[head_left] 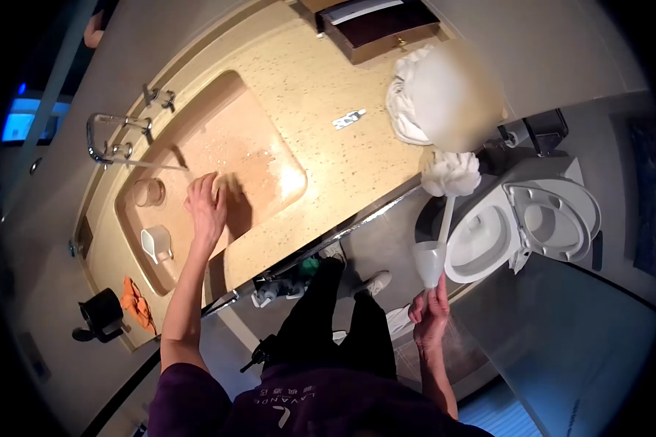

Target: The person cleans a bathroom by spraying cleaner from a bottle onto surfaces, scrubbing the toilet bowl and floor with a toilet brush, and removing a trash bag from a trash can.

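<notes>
My left hand [206, 207] reaches into the beige sink [270, 138], close to the thin water stream from the faucet [109, 138]. Its fingers are curled together around something pale and yellowish, mostly hidden. Left of it in the basin are a clear glass [149, 191] and a white cup [155, 242] lying tilted. Down at the right, my right hand [431, 313] grips the handle end of a toilet brush [447, 218]. The brush has a fluffy white head, a white stem and a translucent cup-shaped guard, and points up toward the counter edge.
The toilet [481, 244] stands right of the brush with its lid raised. White cloth [408, 95] is bunched on the counter near a small tube [349, 119] and a dark box [379, 29]. An orange cloth [136, 304] and black kettle [100, 313] sit at left; a glass panel [561, 335] stands lower right.
</notes>
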### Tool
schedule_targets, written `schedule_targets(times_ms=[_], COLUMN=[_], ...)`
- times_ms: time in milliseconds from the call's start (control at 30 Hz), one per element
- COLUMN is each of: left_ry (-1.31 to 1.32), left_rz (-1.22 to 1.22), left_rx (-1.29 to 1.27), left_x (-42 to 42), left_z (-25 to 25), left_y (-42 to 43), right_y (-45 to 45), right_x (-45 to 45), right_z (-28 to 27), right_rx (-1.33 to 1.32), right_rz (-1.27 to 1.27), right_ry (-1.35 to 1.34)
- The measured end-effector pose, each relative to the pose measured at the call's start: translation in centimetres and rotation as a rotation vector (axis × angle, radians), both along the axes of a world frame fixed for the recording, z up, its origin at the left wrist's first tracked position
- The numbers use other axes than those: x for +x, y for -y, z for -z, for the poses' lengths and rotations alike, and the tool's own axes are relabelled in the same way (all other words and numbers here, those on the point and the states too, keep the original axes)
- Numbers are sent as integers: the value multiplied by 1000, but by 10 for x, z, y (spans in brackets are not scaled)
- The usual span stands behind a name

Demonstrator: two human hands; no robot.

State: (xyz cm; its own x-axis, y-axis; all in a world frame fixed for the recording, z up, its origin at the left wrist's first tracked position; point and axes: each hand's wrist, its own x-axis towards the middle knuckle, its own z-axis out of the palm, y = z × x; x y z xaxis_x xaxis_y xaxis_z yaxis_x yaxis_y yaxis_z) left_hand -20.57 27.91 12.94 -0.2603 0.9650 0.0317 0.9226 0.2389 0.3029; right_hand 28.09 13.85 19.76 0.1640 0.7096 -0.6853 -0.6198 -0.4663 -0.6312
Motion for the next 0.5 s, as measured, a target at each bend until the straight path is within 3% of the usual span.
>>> schedule_targets(times_ms=[33,133,200,267,333,433,500], left_ry=[72,577,630,537,230,139,54], left_rz=[56,50,153,271,382,417,299], left_rx=[152,209,227,372,319,300,323], left_x=[20,104,155,195,218,234,236], left_z=[-8,-39,-51,-42,-26,-26,-28], left_y=[-14,-70,-106,-139,-159,-164,-156], right_y=[3,11,17,25,29,54,68], right_x=[2,10,19,30,40,65,82], right_z=[3,9,17,14,13,17,21], right_rx=[-5,-8,-12,34,24,34,12], right_rz=[-6,2,-30,-37,-104,-80,-42], right_ry=[-4,-7,-13,-26,32,75,69])
